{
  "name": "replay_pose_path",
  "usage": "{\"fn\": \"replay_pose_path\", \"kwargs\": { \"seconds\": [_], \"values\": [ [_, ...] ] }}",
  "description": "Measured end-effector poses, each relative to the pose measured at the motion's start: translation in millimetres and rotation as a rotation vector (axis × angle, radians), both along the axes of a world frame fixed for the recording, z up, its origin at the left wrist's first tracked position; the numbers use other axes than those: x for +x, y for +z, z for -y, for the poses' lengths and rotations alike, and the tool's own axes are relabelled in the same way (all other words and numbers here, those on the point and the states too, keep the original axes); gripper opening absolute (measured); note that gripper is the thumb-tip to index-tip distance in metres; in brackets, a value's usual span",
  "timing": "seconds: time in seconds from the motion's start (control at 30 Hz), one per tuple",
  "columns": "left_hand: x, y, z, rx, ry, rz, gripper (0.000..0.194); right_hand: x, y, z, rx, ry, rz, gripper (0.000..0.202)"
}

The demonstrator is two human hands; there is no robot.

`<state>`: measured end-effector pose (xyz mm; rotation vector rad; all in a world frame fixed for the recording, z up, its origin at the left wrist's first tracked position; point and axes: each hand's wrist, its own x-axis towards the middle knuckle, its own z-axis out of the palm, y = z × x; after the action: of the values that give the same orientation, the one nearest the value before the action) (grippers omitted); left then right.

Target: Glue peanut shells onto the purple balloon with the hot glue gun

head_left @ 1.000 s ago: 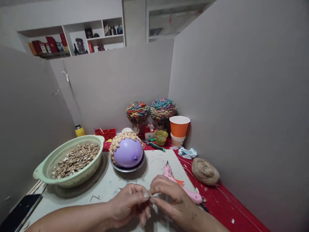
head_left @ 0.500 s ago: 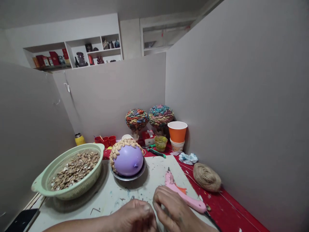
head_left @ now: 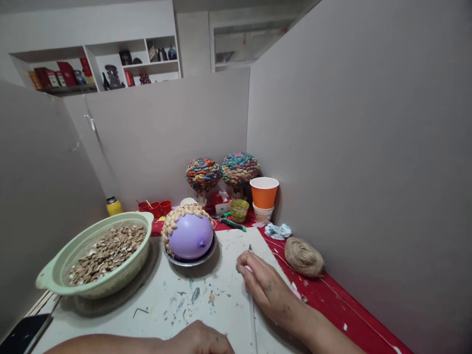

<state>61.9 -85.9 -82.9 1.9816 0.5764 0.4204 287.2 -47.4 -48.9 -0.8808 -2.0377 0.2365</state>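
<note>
My right hand (head_left: 267,287) is curled over the pink glue gun, its fingers bent around the body; the dark nozzle (head_left: 250,247) points away beyond them. At the bottom edge, my left hand (head_left: 201,339) rests low over the pale board (head_left: 224,314), its fingertips hidden or cut off. A purple balloon (head_left: 191,237), partly covered with overlapping nut shells (head_left: 171,221), sits in a metal bowl (head_left: 190,264), knot facing front right. Left of it, a green colander (head_left: 99,291) holds many loose shells (head_left: 110,253).
Twine (head_left: 303,256) and crumpled tissue (head_left: 278,231) lie right on red cloth. Behind stand an orange cup (head_left: 264,194), a yellowish bowl (head_left: 239,210), green-handled pliers (head_left: 232,224) and two colourful shell-covered balls (head_left: 203,174). A phone (head_left: 24,333) lies front left. Grey partitions enclose the table.
My right hand has moved forward onto the glue gun, away from my left hand. My left hand has moved lower and slightly left. The view has shifted, so objects appear higher and farther left.
</note>
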Motion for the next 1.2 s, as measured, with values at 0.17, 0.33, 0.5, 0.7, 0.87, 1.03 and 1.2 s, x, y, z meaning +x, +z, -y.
{"fn": "replay_pose_path", "kwargs": {
  "seconds": [0.17, 0.33, 0.5, 0.7, 0.87, 1.03, 1.2],
  "values": [
    [-3.0, 15.0, 5.1, 0.208, -0.031, -0.030, 0.051, 4.2, -10.8, -10.9, 0.030, -0.065, -0.045, 0.032],
    [-6.1, 38.4, 15.5, 0.366, -0.127, -0.008, 0.046, 13.1, -17.7, -18.1, -0.013, -0.064, -0.061, 0.042],
    [-11.8, 32.8, 18.7, 0.541, -0.237, -0.009, 0.049, 19.7, -13.8, -20.6, -0.101, -0.075, -0.069, 0.026],
    [-10.7, 33.6, 16.4, 0.578, -0.216, 0.012, 0.028, 24.1, -11.2, -24.7, -0.196, -0.082, 0.002, 0.029],
    [-9.8, 30.2, 8.9, 0.623, -0.159, 0.012, 0.034, 44.6, 0.4, -15.4, -0.257, -0.176, 0.208, 0.044],
    [-6.2, 26.3, 5.2, 0.615, -0.117, -0.008, 0.025, 59.6, -4.8, 2.3, -0.312, -0.240, 0.458, 0.039],
    [-7.1, 17.1, 5.9, 0.638, -0.079, -0.008, 0.024, 54.5, -18.2, 2.8, -0.291, -0.266, 0.577, 0.054]
  ]
}}
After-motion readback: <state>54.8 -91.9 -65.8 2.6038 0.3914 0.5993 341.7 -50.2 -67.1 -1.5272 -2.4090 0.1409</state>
